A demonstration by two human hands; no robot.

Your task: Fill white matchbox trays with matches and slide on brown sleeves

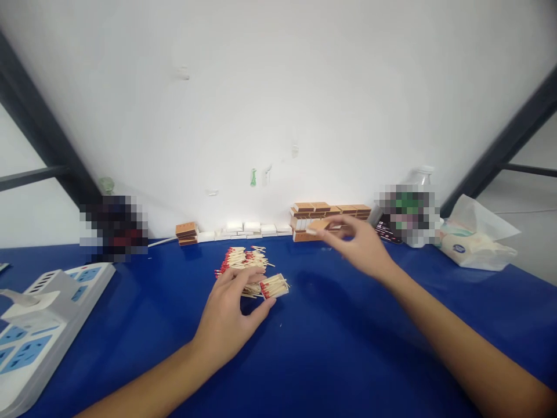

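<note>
On the blue table [331,342] my left hand [230,316] pinches a small open tray of red-tipped matches [275,286] between thumb and fingers. Just behind it lies a loose pile of matches [241,261]. My right hand [361,247] reaches toward the back wall and holds a brown matchbox sleeve [321,224] in its fingertips, in front of a stack of brown matchboxes [324,212].
A row of white inner trays [246,229] lines the wall, with a short stack of brown boxes [187,232] at its left end. A white power strip [39,313] sits at the left edge. A tissue pack [474,241] lies at the back right.
</note>
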